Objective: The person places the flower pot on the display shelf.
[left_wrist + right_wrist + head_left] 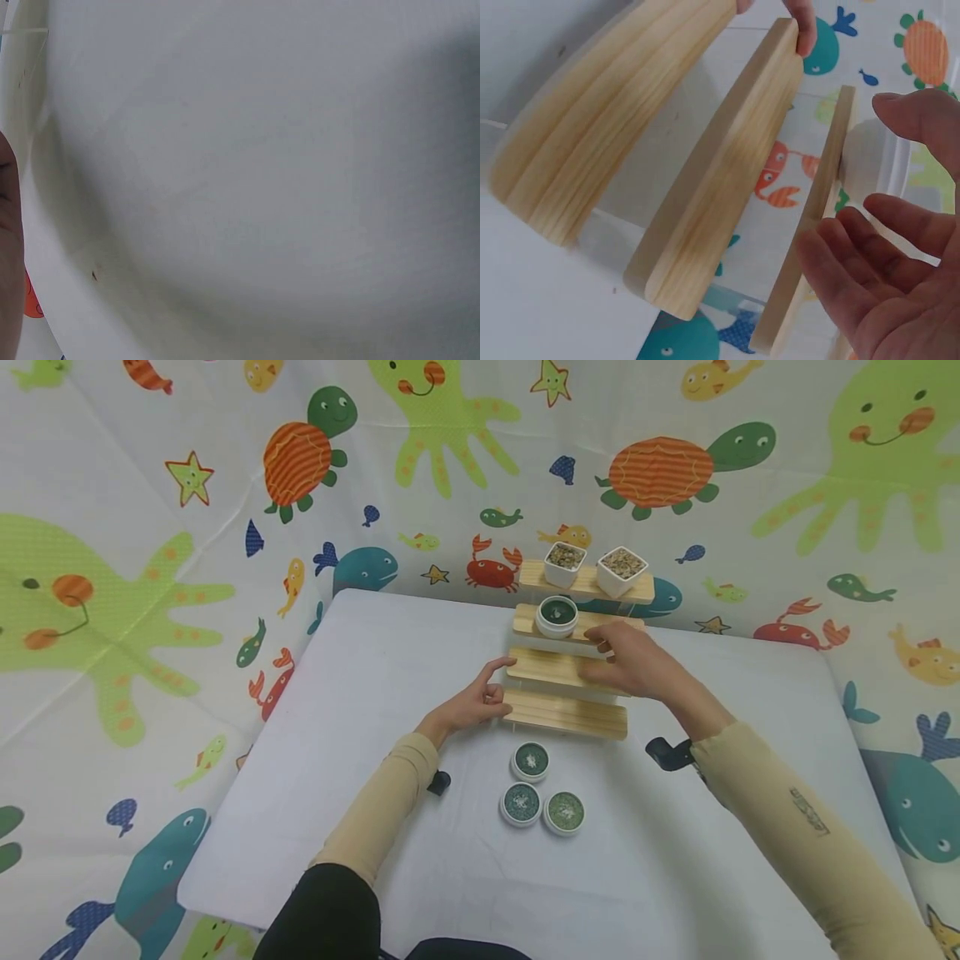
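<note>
A stepped shelf rack with pale wooden planks stands on the white table. My left hand holds its left side, index fingertip at one plank's end and thumb at the lowest plank's end. In the right wrist view, left-hand fingers show at the plank ends. My right hand is at the rack's right side, loosely curled with nothing held. Its fingertips are right at the second plank from the top, beside a white round jar with a dark green top. The left wrist view shows mostly tablecloth.
Two white square pots with grainy filling stand on the top plank. In front of the rack, three round white tins with green contents sit close together on the table. A cartoon sea-animal curtain hangs behind.
</note>
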A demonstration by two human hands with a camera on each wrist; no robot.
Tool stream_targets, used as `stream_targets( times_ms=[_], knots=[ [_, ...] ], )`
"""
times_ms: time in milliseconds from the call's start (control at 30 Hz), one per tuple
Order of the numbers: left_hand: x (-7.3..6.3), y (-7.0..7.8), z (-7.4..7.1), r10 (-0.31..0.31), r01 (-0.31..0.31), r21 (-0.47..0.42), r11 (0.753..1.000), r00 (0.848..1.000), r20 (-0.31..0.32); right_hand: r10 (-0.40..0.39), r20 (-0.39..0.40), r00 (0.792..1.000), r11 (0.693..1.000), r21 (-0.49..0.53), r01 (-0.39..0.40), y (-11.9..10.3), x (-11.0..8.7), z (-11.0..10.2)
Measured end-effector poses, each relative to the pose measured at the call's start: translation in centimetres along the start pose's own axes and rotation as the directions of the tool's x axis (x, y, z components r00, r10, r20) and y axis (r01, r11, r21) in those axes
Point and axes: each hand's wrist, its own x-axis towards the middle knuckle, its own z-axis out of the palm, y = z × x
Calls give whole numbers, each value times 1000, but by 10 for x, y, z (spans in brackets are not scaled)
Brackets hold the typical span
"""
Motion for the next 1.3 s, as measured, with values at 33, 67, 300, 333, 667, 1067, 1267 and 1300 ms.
stream_targets(
  times_ms=[33,67,300,333,667,1067,1267,1300],
  knots=[
    [0,0,0,-3,3,1,1000,1000,-2,-2,8,1000,1000,-3,2,0,-2,1],
    [0,1,0,-4,4,1,1000,1000,-2,-5,13,1000,1000,-6,5,0,-5,2],
    [0,2,1,-15,15,13,1000,1000,-1,-25,31,999,1000,3,25,-1,-23,12],
    [0,2,1,-17,17,12,1000,1000,-2,-26,34,999,1000,7,26,-1,-25,14],
    [1,2,1,-13,13,2,1000,1000,-9,-86,37,996,996,9,85,0,-40,33],
    [0,2,1,-4,4,-4,1000,1000,-8,-110,70,991,994,30,108,2,-54,48],
    [0,1,0,1,-1,-10,1000,1000,-6,-96,93,991,995,41,93,5,-60,56],
    [0,1,0,1,-1,-11,1000,1000,-6,-93,96,991,995,41,89,6,-62,57]
  ],
)
